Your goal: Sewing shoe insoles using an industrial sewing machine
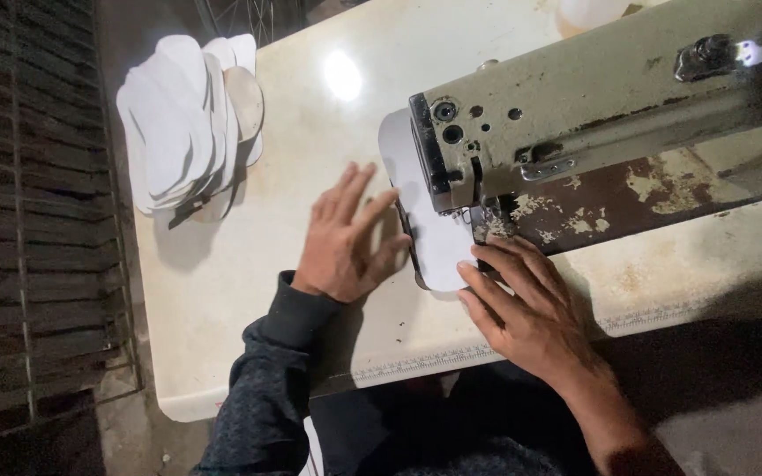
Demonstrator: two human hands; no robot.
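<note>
A white oval sole-shaped piece with a dark edge strip lies flat on the table under the head of an old cream sewing machine. My left hand rests flat on the table with fingers spread, its fingertips at the piece's left edge. My right hand presses on the near right corner of the piece, beside the needle area. Neither hand grips anything. The machine head hides the far part of the piece.
A fanned stack of several white and tan sole-shaped pieces lies at the table's far left corner. The cream table has a measuring strip along its near edge. A dark metal grating lies left of the table.
</note>
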